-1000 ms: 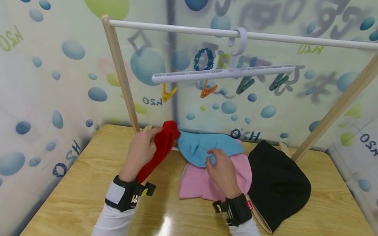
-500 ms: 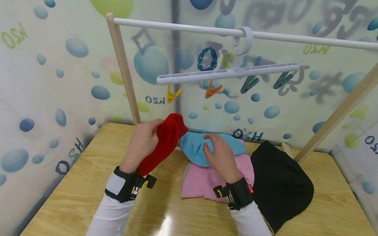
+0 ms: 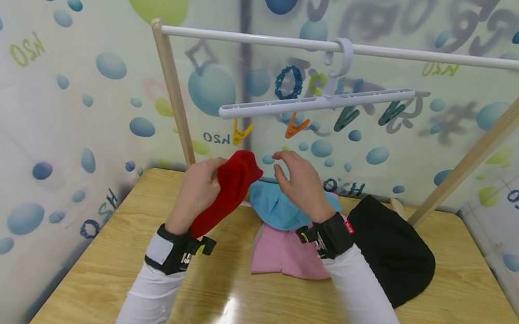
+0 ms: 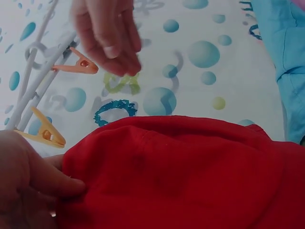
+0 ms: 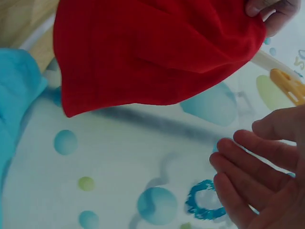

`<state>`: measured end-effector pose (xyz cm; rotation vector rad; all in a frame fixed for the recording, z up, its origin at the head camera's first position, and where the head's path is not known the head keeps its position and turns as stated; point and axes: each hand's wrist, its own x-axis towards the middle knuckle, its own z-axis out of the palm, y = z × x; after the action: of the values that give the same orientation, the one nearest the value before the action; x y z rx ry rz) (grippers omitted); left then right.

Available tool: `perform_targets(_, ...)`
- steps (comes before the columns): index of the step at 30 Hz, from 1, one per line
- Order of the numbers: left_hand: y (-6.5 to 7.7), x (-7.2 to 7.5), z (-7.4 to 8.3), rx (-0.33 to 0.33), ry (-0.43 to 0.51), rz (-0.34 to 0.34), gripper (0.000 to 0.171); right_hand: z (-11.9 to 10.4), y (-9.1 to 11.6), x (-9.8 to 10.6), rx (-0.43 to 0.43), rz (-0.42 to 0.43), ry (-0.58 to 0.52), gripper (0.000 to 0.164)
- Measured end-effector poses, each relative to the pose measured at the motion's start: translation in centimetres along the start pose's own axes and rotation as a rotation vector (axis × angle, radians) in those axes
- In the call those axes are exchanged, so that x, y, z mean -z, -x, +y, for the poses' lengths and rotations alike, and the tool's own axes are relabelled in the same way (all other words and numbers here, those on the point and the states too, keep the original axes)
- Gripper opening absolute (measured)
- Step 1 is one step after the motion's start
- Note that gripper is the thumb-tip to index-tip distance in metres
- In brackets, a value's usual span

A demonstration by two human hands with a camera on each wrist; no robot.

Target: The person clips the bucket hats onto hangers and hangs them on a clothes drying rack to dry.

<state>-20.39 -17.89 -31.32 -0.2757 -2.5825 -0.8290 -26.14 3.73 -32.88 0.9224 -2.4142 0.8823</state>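
My left hand [image 3: 198, 190] pinches the edge of a red cloth hat [image 3: 233, 191] between thumb and fingers, holding it up off the table. In the left wrist view the hat [image 4: 176, 171] hangs in soft folds from the thumb. My right hand [image 3: 301, 184] is raised with fingers spread and slightly bent, holding nothing. It is apart from the red hat, as the right wrist view shows. Above both hands a white hanger [image 3: 316, 104] hangs tilted, carrying a yellow clip [image 3: 241, 133], an orange clip [image 3: 295, 128] and two dark green clips [image 3: 347, 119].
A light blue hat [image 3: 274, 208] lies over a pink one [image 3: 283, 255] on the wooden table [image 3: 103, 272]. Beside them a black hat [image 3: 392, 250] lies partly behind the right forearm. The rack's white rail [image 3: 252, 39] spans two wooden posts [image 3: 174, 94].
My right hand has risen from over the blue hat towards the clips. The left hand has lifted the red hat slightly, and its upper part has shifted up and right.
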Motion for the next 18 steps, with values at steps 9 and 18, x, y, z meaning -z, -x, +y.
perform_targets(9, 0.1, 0.5, 0.4, -0.02, 0.007, 0.005, 0.037, -2.0, -3.1, 0.8, 0.116, -0.014, -0.181, 0.036)
perform_targets(18, 0.2, 1.0, 1.1, -0.031, 0.008, 0.013, 0.035, -3.0, -4.1, 0.0, 0.167, 0.121, -0.449, 0.038)
